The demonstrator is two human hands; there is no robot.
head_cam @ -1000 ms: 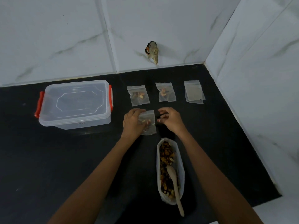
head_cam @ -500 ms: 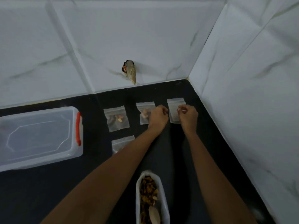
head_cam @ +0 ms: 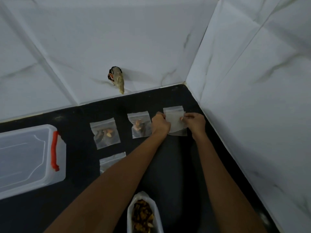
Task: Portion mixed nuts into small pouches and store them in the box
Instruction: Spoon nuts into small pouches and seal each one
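The fingers of my left hand are pinching the left edge of the empty pouch, and my right hand is pinching its right edge, so both hands are clamped on that one pouch. It is sitting at the far right of the row on the black counter, close to the wall corner, and I am seeing nothing inside it.

Taking that empty pouch as my landmark: just to its left, the middle pouch is lying flat with a few nuts in it, partly behind my left wrist. Further left, the left pouch is holding a small mix of nuts too. Nearer to me and left of the landmark, a fourth pouch is peeking out from under my left forearm; I cannot tell its contents.

Well to the left, the clear box with the red latch is sitting lidded. Nearest me, the open bag of mixed nuts is lying well filled.
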